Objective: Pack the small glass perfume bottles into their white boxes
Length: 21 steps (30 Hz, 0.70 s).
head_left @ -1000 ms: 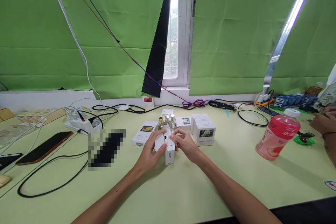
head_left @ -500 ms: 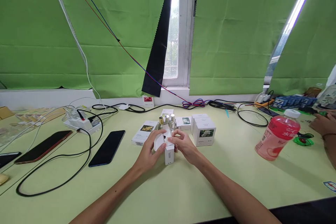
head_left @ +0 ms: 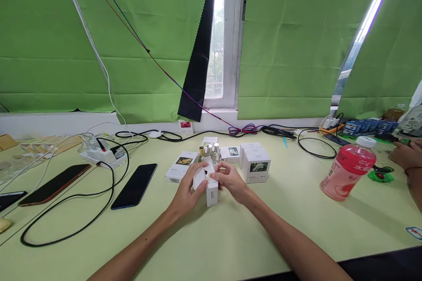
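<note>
Between my two hands is a small white carton [head_left: 212,196], its top flaps standing up around a dark round hole. My left hand [head_left: 187,191] grips the carton from the left, thumb against the top edge. From the right, my right hand [head_left: 231,180] pinches the upper edge with thumb and fingers. Right behind the carton stand several small glass bottles [head_left: 209,150] with gold and silver caps. A white box with a yellow flower picture [head_left: 181,164] lies to their left. Two white boxes with a white flower picture [head_left: 255,164] stand on the right.
Phones [head_left: 134,186] and looped black cables lie on the left, near a white power strip [head_left: 104,154]. A pink drink bottle [head_left: 347,169] stands on the right. Another person's hand [head_left: 404,156] is at the far right edge. Green blinds [head_left: 296,44] hang behind the table [head_left: 296,210].
Almost nothing differs. Both hands keep their hold on the carton, and the whole view has shifted very slightly.
</note>
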Motion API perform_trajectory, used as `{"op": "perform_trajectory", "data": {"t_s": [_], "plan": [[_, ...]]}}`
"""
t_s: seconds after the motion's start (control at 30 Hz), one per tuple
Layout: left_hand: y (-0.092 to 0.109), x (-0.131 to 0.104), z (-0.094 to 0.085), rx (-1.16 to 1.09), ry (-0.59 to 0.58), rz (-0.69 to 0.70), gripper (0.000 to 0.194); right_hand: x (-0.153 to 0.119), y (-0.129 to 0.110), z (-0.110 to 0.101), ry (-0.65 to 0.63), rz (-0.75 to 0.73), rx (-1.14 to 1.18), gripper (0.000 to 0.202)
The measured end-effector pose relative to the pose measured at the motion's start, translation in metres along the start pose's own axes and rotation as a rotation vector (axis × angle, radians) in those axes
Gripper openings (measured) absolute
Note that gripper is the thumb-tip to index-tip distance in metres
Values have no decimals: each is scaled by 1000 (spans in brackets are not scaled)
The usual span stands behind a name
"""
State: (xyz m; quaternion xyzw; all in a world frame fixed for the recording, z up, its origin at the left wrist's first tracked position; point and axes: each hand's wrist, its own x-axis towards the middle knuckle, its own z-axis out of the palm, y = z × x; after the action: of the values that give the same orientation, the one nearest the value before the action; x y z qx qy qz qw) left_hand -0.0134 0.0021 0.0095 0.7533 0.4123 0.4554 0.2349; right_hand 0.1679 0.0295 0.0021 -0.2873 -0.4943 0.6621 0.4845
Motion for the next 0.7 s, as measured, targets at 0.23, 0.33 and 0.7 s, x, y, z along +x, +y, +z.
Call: {"op": "perform_trajectory", "data": {"t_s": [0.23,0.33,0.7], "plan": [[-7,-2,3,-9,12,16,47,0,-4,1,-15,-9,-22,48],[-7,-3,3,-19,11,-3,47,0,-6,2,-13,-9,-32,48],[-7,-2,2,-1,17,-4,45,2,-5,1,-8,-26,-49,47]]}}
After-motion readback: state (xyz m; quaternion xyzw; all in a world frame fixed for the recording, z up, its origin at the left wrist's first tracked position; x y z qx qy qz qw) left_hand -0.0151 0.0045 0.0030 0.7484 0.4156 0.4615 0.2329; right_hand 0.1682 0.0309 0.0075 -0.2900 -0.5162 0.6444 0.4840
